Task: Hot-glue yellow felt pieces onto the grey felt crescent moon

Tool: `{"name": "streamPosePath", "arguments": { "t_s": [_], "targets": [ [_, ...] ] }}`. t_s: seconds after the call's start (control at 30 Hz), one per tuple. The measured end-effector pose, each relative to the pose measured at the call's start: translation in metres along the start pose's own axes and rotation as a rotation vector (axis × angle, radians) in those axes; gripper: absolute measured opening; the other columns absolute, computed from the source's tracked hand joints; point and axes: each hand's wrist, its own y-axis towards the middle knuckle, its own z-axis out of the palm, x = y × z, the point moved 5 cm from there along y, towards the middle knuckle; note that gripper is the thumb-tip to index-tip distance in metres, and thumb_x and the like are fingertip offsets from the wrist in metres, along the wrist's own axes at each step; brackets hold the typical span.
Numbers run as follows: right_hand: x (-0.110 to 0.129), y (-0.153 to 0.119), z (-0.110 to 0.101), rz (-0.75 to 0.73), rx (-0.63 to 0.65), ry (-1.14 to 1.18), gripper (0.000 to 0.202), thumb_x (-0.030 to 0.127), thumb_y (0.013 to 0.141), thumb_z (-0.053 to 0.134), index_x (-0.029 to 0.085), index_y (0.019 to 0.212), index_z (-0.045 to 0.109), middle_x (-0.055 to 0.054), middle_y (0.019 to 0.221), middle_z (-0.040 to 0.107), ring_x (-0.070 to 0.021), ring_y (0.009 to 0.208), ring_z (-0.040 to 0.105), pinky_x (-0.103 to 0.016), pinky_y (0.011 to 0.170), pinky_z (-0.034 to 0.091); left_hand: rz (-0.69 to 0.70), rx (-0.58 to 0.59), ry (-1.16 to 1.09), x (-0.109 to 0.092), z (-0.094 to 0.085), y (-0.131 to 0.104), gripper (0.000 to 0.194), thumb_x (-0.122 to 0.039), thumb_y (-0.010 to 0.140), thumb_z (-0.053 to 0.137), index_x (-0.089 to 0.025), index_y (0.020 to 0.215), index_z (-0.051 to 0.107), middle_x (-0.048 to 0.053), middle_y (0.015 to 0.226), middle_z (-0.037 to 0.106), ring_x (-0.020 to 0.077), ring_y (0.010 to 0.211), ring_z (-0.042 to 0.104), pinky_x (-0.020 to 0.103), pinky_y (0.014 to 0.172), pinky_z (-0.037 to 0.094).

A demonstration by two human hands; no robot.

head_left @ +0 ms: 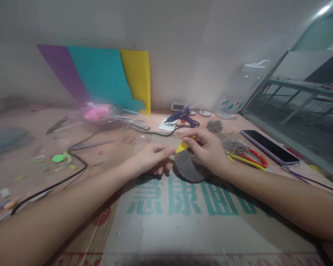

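Note:
My right hand (207,149) pinches a round disc (190,165) near its top, thumb in front. Most of the disc is covered in grey, yarn-like strands running side by side. A bare yellow part (182,147) shows at its upper left. My left hand (152,159) is at the disc's left edge, thumb and forefinger pressed together against or very near the yellow part. Whatever they pinch, if anything, is too small to make out; its other fingers curl below. Beyond my right hand lies a tangle of grey yarn (234,145).
A blue glue gun (180,116) rests on white paper behind my hands. To the right are red-and-yellow-handled pliers (249,161), a phone (269,147) and a clear bottle (233,92). A black cable (80,168) crosses the left side among coloured scraps. Coloured sheets (100,77) lean on the wall.

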Motion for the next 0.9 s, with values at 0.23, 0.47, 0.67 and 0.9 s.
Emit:
{"name": "streamPosePath", "arguments": {
  "t_s": [0.23, 0.47, 0.67, 0.9],
  "targets": [
    [0.002, -0.001, 0.000, 0.032, 0.006, 0.038, 0.018, 0.035, 0.088, 0.060, 0.018, 0.095, 0.064, -0.007, 0.098, 0.068, -0.0141, 0.068, 0.062, -0.026, 0.058, 0.048, 0.119, -0.177, -0.027, -0.004, -0.002, -0.001, 0.031, -0.033, 0.078, 0.069, -0.016, 0.101, 0.057, -0.004, 0.063, 0.059, 0.0089, 0.049, 0.055, 0.019, 0.046, 0.042],
    [-0.006, 0.004, 0.003, 0.101, 0.076, 0.039, 0.019, 0.036, 0.088, 0.055, 0.018, 0.085, 0.060, -0.002, 0.079, 0.062, -0.0129, 0.063, 0.055, -0.025, 0.055, 0.041, 0.422, -0.363, 0.154, -0.018, -0.012, -0.008, 0.036, -0.023, 0.080, 0.067, -0.019, 0.114, 0.056, -0.001, 0.078, 0.063, 0.0116, 0.069, 0.060, 0.022, 0.060, 0.046],
    [0.001, 0.004, 0.000, -0.005, 0.046, -0.068, 0.016, 0.031, 0.086, 0.057, 0.019, 0.075, 0.059, -0.001, 0.070, 0.058, -0.0147, 0.068, 0.055, -0.025, 0.061, 0.042, 0.429, -0.339, 0.285, -0.018, -0.009, -0.009, 0.019, -0.025, 0.083, 0.064, -0.019, 0.101, 0.062, 0.000, 0.077, 0.063, 0.0127, 0.070, 0.059, 0.025, 0.064, 0.047],
    [-0.004, -0.002, 0.006, 0.112, 0.114, 0.094, 0.020, 0.038, 0.089, 0.055, 0.021, 0.078, 0.055, 0.006, 0.053, 0.047, -0.0106, 0.046, 0.045, -0.023, 0.046, 0.033, 0.402, -0.284, 0.229, -0.018, -0.007, -0.008, 0.013, -0.026, 0.082, 0.065, -0.019, 0.090, 0.059, -0.002, 0.077, 0.062, 0.0110, 0.066, 0.058, 0.023, 0.060, 0.046]
  ]
}}
